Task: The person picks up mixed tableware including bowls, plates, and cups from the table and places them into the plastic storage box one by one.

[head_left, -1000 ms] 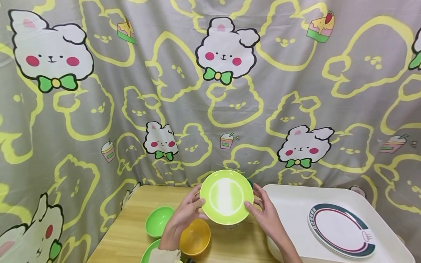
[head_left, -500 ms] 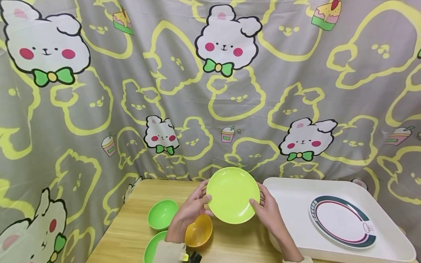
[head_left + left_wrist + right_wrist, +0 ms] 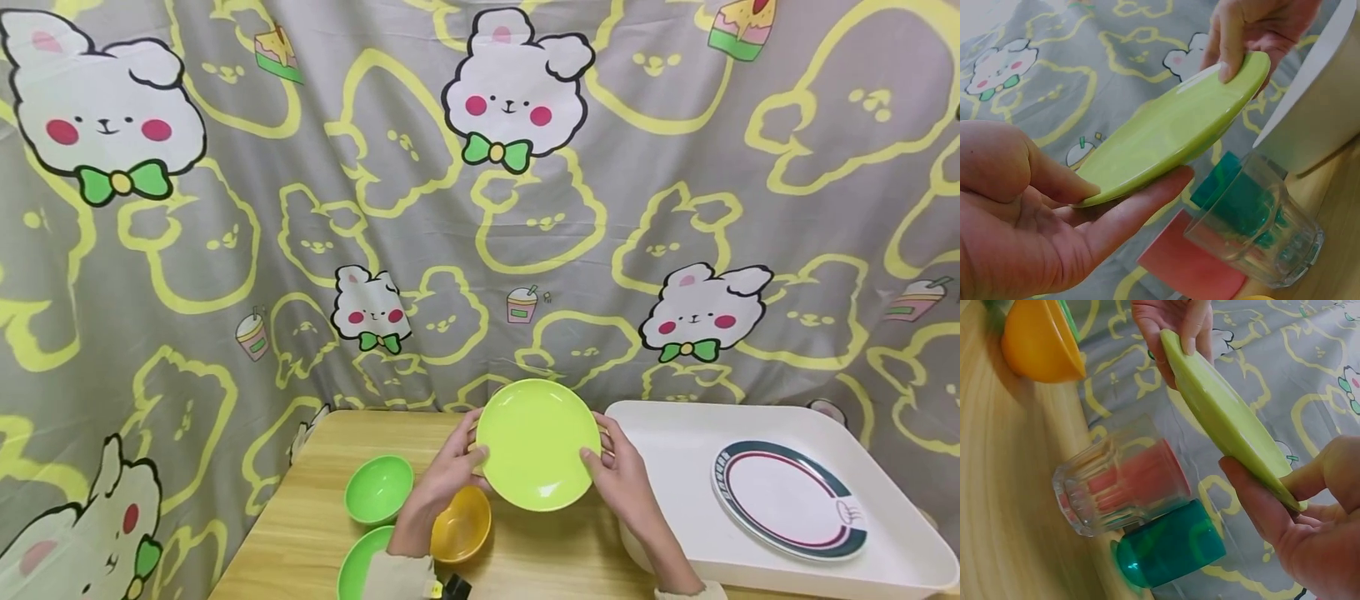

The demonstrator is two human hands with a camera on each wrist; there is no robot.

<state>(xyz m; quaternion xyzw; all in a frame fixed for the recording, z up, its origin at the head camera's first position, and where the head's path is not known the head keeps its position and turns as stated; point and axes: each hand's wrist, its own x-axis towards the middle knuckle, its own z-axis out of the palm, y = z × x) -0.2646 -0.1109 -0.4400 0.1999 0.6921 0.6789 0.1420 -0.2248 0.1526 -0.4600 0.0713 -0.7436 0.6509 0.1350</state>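
Observation:
Both hands hold a lime-green plate (image 3: 538, 446) in the air above the table, its upper face tipped toward the head camera. My left hand (image 3: 450, 458) pinches the left edge, thumb on top and fingers beneath. The right hand (image 3: 622, 471) grips the opposite edge the same way. Beneath the plate in the left wrist view stand a clear glass (image 3: 1266, 219), a teal cup (image 3: 1229, 194) and a pink cup (image 3: 1191, 262); the head view hides them behind the plate. Near my left forearm sits an orange bowl (image 3: 461, 527), partly covered by it.
Two green bowls, one farther back (image 3: 379, 490) and one nearer (image 3: 363, 562), stand at the left of the wooden table (image 3: 300, 508). On the right, a white tray (image 3: 667, 517) holds an oval plate (image 3: 787, 496) with a dark green rim. A patterned curtain (image 3: 450, 208) hangs behind.
The plate and both hands have shifted slightly right in the head view. Its tilt has changed a little, and the bright glare in its middle is gone. Both hands keep their grip.

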